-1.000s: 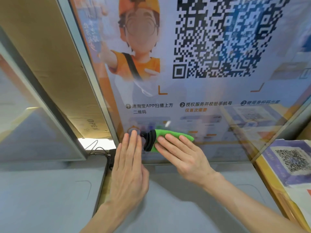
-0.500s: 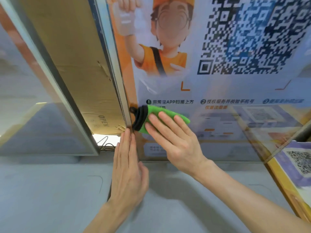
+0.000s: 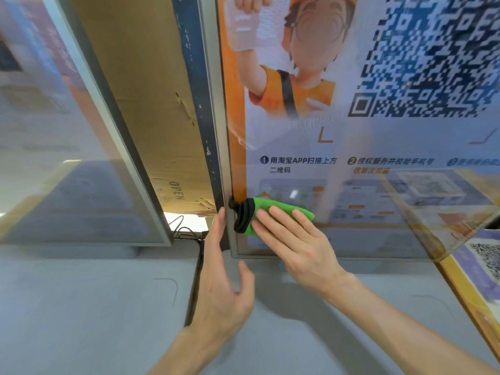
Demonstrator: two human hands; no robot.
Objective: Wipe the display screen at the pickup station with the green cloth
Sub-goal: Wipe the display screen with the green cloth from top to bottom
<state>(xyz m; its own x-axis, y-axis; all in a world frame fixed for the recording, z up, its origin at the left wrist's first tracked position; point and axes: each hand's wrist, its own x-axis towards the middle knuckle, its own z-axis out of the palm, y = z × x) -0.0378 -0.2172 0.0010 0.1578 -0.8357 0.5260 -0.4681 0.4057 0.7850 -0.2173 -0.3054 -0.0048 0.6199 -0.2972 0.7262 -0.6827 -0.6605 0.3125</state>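
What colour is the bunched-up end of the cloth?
The bunched end is black; the rest of the cloth is bright green. The head view shows it best.

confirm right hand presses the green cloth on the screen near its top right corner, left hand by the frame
Wrong corner: the head view shows the right hand pressing the green cloth near the lower left corner of the screen, left hand by the frame.

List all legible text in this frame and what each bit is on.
"OPEN": on the cardboard box, printed sideways near its lower edge.
"1 用淘宝APP扫描上方二维码": on the display screen, first step caption.
"2 授权服务并校验手机号": same screen, smeared, low confidence.
Orange line under step 2 and the step 3 caption: too blurred to read.
QR code on the screen and the one on the sheet at right: no words legible.
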